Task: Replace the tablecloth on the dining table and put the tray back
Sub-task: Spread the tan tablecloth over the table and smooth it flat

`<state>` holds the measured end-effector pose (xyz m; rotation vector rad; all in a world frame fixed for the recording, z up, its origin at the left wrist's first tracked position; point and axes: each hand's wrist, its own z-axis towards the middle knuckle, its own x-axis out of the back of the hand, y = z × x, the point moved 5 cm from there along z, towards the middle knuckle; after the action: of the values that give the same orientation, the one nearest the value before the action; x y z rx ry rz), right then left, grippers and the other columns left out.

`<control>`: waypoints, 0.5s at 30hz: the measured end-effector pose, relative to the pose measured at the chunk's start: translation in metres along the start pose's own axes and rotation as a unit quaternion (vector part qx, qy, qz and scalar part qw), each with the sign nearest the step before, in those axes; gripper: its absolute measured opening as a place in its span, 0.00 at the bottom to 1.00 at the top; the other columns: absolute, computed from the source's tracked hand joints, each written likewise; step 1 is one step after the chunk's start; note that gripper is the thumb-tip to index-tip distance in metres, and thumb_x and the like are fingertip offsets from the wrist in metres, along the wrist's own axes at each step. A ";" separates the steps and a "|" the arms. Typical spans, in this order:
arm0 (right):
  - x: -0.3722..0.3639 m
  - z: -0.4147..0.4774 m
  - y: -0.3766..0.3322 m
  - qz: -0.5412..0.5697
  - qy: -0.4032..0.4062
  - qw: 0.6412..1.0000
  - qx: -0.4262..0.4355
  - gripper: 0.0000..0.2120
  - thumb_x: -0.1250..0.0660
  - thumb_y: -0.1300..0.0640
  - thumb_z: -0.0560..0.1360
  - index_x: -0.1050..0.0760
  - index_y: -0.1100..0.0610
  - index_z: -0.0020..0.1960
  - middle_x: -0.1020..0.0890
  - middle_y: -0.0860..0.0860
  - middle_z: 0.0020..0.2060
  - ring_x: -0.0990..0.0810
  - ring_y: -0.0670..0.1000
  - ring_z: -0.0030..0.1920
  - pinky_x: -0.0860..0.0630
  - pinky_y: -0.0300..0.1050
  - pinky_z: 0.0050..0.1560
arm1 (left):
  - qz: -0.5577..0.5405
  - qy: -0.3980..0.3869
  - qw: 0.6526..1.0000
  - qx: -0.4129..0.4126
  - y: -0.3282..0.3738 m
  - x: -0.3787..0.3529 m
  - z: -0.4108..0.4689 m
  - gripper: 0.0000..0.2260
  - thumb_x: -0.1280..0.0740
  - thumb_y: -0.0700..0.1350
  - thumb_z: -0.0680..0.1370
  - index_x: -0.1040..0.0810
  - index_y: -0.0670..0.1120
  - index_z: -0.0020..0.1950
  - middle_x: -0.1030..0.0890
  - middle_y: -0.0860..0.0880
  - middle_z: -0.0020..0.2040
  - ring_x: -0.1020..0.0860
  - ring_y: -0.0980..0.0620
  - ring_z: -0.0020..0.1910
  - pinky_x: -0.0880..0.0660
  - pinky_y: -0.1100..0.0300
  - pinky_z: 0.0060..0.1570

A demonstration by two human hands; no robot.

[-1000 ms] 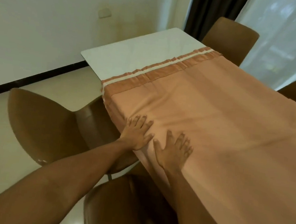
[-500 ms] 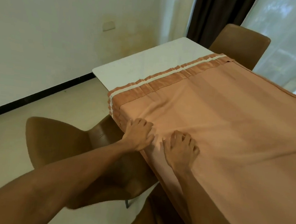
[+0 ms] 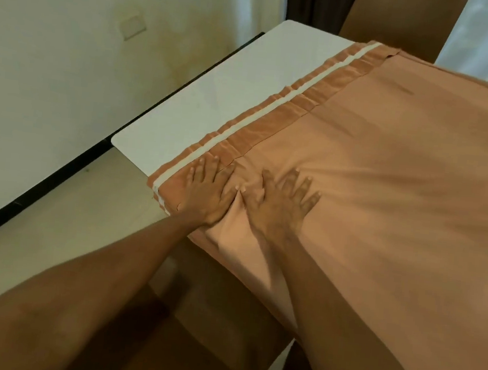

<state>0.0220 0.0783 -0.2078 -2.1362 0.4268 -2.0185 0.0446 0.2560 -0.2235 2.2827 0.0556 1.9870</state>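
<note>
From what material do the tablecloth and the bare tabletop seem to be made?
Tablecloth: a thin woven fabric, matte orange-brown, judging by its soft folds, the pleated hem with a cream stripe, and wrinkles between the hands. Tabletop: something hard and smooth, white and glossy; faint reflections suggest stone, glass or laminate, I cannot tell which.

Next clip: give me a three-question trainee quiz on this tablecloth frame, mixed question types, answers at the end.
1. True or false: the tablecloth covers the whole table top.
2. Which hand lies nearer the cloth's striped hem? A) left hand B) right hand
3. Fill in: both hands rest palm-down with fingers ____.

Key
1. False; a white strip of table beyond the hem is bare.
2. A
3. spread
</note>
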 end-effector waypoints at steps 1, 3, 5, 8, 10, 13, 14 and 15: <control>-0.001 0.003 -0.007 -0.003 -0.001 1.000 0.001 0.41 0.63 0.22 0.74 0.49 0.40 0.81 0.55 0.62 0.82 0.61 0.70 0.79 0.69 0.73 0.72 | 0.005 0.000 1.000 0.001 -0.007 0.001 0.004 0.35 0.67 0.70 0.76 0.62 0.58 0.81 0.63 0.47 0.82 0.65 0.43 0.80 0.65 0.43 0.77; -0.005 0.011 -0.020 -0.004 -0.006 1.000 0.001 0.41 0.64 0.22 0.74 0.50 0.39 0.81 0.55 0.63 0.81 0.62 0.70 0.79 0.69 0.74 0.72 | 0.013 0.002 1.000 -0.003 -0.022 0.006 0.012 0.39 0.73 0.72 0.72 0.63 0.57 0.81 0.63 0.46 0.82 0.64 0.43 0.80 0.63 0.42 0.77; -0.011 0.020 -0.043 -0.001 -0.007 1.000 0.007 0.42 0.64 0.21 0.73 0.51 0.39 0.82 0.56 0.63 0.81 0.63 0.70 0.79 0.67 0.75 0.72 | 0.018 0.003 1.000 -0.002 -0.048 0.013 0.023 0.43 0.78 0.73 0.68 0.63 0.57 0.81 0.63 0.46 0.82 0.63 0.43 0.80 0.61 0.41 0.77; -0.022 0.031 -0.074 0.001 -0.012 1.000 0.009 0.42 0.62 0.22 0.74 0.56 0.41 0.82 0.56 0.64 0.81 0.63 0.70 0.79 0.66 0.74 0.73 | 0.019 -0.002 1.000 0.004 -0.086 0.017 0.031 0.43 0.75 0.73 0.69 0.64 0.57 0.81 0.63 0.46 0.82 0.63 0.43 0.80 0.62 0.42 0.77; -0.027 0.039 -0.096 0.006 -0.011 1.000 0.014 0.42 0.60 0.22 0.75 0.58 0.42 0.82 0.55 0.64 0.81 0.62 0.69 0.79 0.67 0.72 0.74 | 0.020 0.003 1.000 0.007 -0.111 0.021 0.037 0.40 0.71 0.72 0.71 0.63 0.57 0.81 0.62 0.47 0.82 0.62 0.43 0.80 0.62 0.43 0.77; -0.039 0.054 -0.129 0.011 -0.021 1.000 0.017 0.43 0.59 0.22 0.74 0.61 0.42 0.82 0.60 0.63 0.81 0.64 0.68 0.79 0.68 0.70 0.74 | -0.003 0.008 1.000 0.022 -0.155 0.027 0.047 0.36 0.66 0.71 0.75 0.62 0.58 0.81 0.62 0.48 0.82 0.62 0.43 0.80 0.65 0.43 0.76; -0.043 0.059 -0.142 0.006 -0.027 0.999 0.018 0.44 0.59 0.21 0.73 0.62 0.41 0.82 0.61 0.63 0.81 0.65 0.68 0.79 0.68 0.70 0.75 | -0.011 0.009 0.999 0.028 -0.169 0.029 0.050 0.35 0.65 0.70 0.76 0.62 0.58 0.81 0.62 0.48 0.82 0.63 0.43 0.80 0.66 0.42 0.75; -0.046 0.062 -0.152 0.001 -0.034 0.999 0.016 0.44 0.59 0.20 0.72 0.63 0.40 0.81 0.61 0.62 0.81 0.65 0.68 0.79 0.68 0.69 0.75 | -0.017 0.006 0.999 0.031 -0.181 0.031 0.052 0.35 0.63 0.70 0.76 0.61 0.58 0.81 0.62 0.48 0.82 0.63 0.42 0.80 0.67 0.42 0.75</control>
<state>0.0958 0.2320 -0.2075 -2.1761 0.3829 -1.9328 0.1094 0.4354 -0.2198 2.2907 0.1589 2.0107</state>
